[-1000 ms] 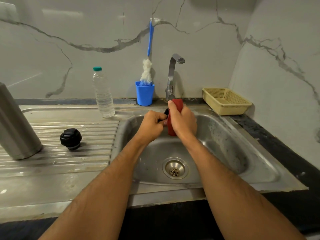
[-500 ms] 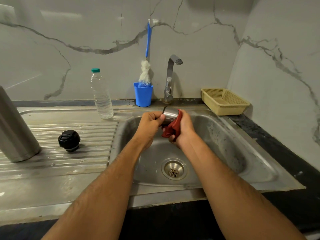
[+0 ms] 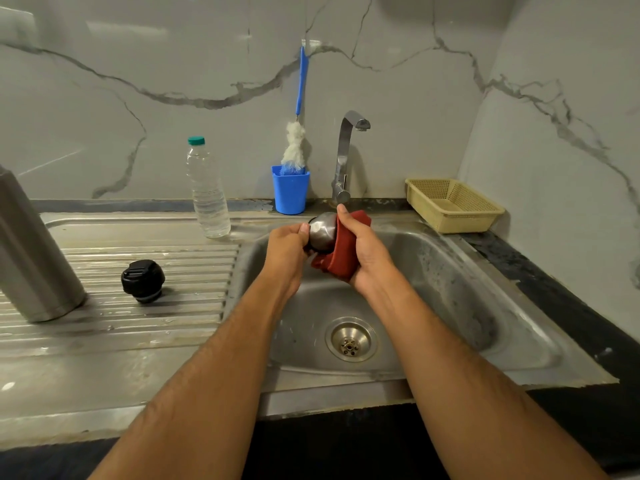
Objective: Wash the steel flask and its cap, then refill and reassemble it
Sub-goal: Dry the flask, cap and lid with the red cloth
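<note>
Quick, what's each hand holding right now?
Left hand: grips the steel cap.
Right hand: holds the red cloth against the cap.

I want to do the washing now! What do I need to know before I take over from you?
Left hand holds the steel cap over the sink.
Right hand grips the red cloth against the cap.
The steel flask stands on the drainboard at the far left, with the black stopper beside it.
The water bottle stands behind, capped. The bottle brush sits in the blue cup.
No water runs from the tap.
Under way: rubbing the cap.
I cannot tell if the flask is washed. Left: finish the cap, refill, reassemble.
</note>
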